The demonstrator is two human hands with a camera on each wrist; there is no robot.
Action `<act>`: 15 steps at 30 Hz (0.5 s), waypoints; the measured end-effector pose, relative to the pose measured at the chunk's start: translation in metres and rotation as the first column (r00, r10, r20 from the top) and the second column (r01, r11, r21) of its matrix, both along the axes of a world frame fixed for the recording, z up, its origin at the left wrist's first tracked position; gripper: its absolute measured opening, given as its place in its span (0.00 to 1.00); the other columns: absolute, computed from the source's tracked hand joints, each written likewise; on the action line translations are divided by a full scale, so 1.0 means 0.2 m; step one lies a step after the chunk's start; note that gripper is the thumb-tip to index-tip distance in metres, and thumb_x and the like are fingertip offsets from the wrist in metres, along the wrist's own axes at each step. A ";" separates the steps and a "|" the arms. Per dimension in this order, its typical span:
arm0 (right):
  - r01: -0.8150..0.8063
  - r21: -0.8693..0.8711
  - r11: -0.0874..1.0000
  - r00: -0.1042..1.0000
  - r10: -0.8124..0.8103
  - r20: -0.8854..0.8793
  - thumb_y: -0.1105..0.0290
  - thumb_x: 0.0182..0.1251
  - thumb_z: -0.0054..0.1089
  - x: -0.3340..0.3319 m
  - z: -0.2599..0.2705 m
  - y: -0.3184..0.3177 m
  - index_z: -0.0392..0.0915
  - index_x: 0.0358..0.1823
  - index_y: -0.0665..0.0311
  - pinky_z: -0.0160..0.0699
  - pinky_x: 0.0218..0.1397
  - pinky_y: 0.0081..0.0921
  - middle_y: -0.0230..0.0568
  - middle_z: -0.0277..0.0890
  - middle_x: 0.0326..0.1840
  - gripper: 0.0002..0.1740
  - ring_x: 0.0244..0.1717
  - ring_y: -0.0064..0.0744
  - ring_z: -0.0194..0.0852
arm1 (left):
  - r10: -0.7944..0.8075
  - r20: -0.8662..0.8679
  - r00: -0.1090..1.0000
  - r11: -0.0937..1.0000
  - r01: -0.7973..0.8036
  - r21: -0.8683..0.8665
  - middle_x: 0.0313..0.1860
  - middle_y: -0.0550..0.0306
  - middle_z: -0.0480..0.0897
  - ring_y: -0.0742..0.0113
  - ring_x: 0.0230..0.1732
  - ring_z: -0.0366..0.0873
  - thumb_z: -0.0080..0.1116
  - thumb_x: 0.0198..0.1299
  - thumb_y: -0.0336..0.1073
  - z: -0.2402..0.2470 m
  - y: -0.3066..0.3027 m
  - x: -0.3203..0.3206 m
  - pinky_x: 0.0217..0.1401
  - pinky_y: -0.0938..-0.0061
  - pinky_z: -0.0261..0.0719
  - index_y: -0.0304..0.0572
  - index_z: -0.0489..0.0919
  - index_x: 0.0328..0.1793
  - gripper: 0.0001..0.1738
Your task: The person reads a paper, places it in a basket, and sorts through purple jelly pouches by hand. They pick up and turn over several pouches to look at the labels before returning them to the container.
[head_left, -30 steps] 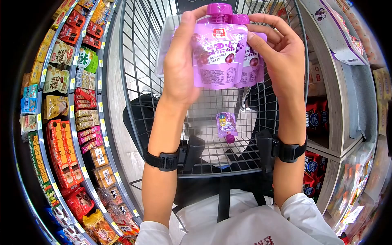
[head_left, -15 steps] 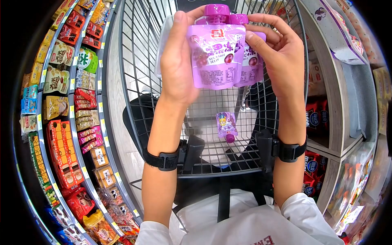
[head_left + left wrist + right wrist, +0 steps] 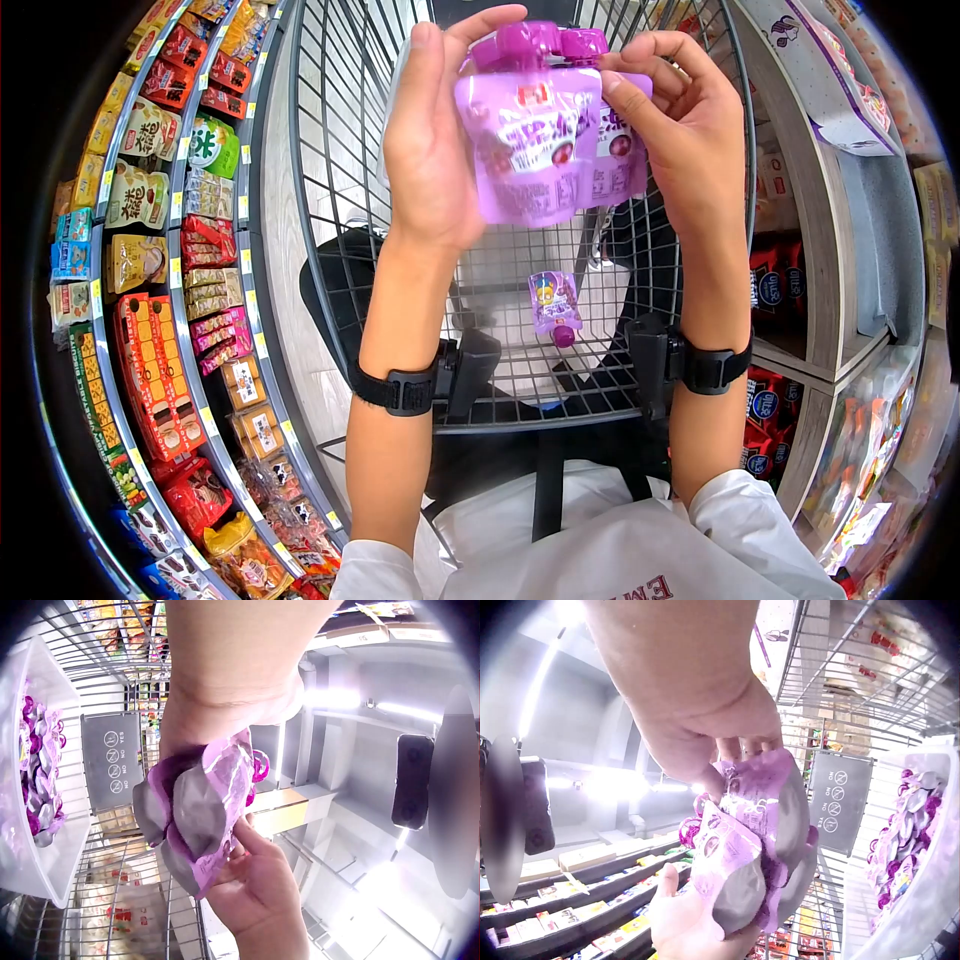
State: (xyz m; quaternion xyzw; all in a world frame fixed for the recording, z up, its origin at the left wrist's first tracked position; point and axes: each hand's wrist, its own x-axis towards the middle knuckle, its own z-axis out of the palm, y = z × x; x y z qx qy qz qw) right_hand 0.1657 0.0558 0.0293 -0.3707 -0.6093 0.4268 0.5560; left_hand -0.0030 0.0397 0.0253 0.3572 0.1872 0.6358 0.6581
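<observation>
Purple jelly pouches (image 3: pixel 530 150) with screw caps are held upright over the cart, one overlapping another, caps at the top. My left hand (image 3: pixel 430 150) grips the front pouch by its left side, thumb raised and fingers behind it. With thumb and fingers, my right hand (image 3: pixel 690 130) pinches the pouch behind (image 3: pixel 620 150) near its upper right. In the right wrist view, the grey backs of several pouches (image 3: pixel 739 900) show between the hands. A smaller purple pouch (image 3: pixel 553 300) lies below on the wire mesh, its cap towards me.
A shopping cart (image 3: pixel 310 170) surrounds the work. A translucent bin (image 3: pixel 56 862) with several purple pouches stands inside it. Snack shelves (image 3: pixel 170 200) line the left side; a wooden display shelf (image 3: pixel 825 250) stands on the right.
The front pouch has tilted, its cap leaning back and its lower edge dropping slightly. My left hand has shifted a little left. The small pouch stays in place.
</observation>
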 end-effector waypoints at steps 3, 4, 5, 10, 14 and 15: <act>-0.007 0.003 1.000 1.000 0.008 -0.020 0.79 0.65 0.63 -0.01 0.01 -0.01 0.73 0.44 0.64 0.78 0.52 0.17 0.43 0.82 0.46 0.09 0.47 0.22 0.80 | -0.004 0.006 1.000 1.000 0.004 -0.010 0.53 0.43 0.77 0.58 0.56 0.78 0.28 0.74 0.59 -0.01 0.00 -0.01 0.62 0.63 0.76 0.32 0.64 0.67 0.35; -0.018 -0.005 1.000 0.999 0.018 -0.036 0.79 0.65 0.63 -0.01 0.01 -0.01 0.72 0.42 0.63 0.78 0.52 0.17 0.43 0.82 0.46 0.09 0.47 0.22 0.80 | 0.002 0.006 1.000 1.000 -0.002 0.015 0.54 0.43 0.77 0.57 0.56 0.78 0.28 0.74 0.59 -0.01 0.01 -0.02 0.62 0.64 0.76 0.32 0.64 0.67 0.35; -0.019 -0.006 1.000 0.999 0.019 -0.036 0.79 0.65 0.63 0.00 0.00 0.00 0.72 0.42 0.63 0.78 0.52 0.17 0.43 0.82 0.46 0.09 0.47 0.22 0.80 | 0.009 0.007 1.000 0.999 -0.009 0.039 0.54 0.43 0.77 0.57 0.56 0.78 0.28 0.74 0.59 -0.02 0.02 -0.02 0.62 0.64 0.76 0.32 0.64 0.67 0.35; -0.038 -0.002 0.999 0.996 0.037 -0.082 0.79 0.65 0.63 0.01 0.00 0.00 0.72 0.41 0.63 0.78 0.50 0.17 0.43 0.81 0.46 0.08 0.47 0.21 0.80 | -0.036 0.071 0.997 0.998 0.032 0.057 0.54 0.42 0.77 0.55 0.55 0.78 0.30 0.74 0.59 -0.04 0.03 -0.03 0.61 0.62 0.77 0.31 0.63 0.67 0.36; -0.014 0.009 1.000 0.998 0.014 -0.053 0.78 0.64 0.64 0.02 -0.01 0.01 0.74 0.43 0.63 0.79 0.50 0.17 0.43 0.82 0.46 0.09 0.46 0.21 0.80 | -0.094 0.145 0.985 0.995 0.095 -0.001 0.54 0.41 0.76 0.52 0.55 0.78 0.30 0.73 0.60 -0.03 0.02 -0.04 0.61 0.60 0.77 0.32 0.63 0.67 0.36; -0.018 -0.008 1.000 0.997 0.018 -0.080 0.78 0.64 0.64 0.04 0.00 0.01 0.74 0.44 0.64 0.79 0.50 0.17 0.43 0.82 0.46 0.10 0.46 0.22 0.81 | -0.131 0.185 0.974 0.991 0.136 -0.017 0.54 0.41 0.76 0.51 0.56 0.78 0.30 0.73 0.60 -0.03 0.02 -0.05 0.62 0.59 0.77 0.33 0.64 0.67 0.35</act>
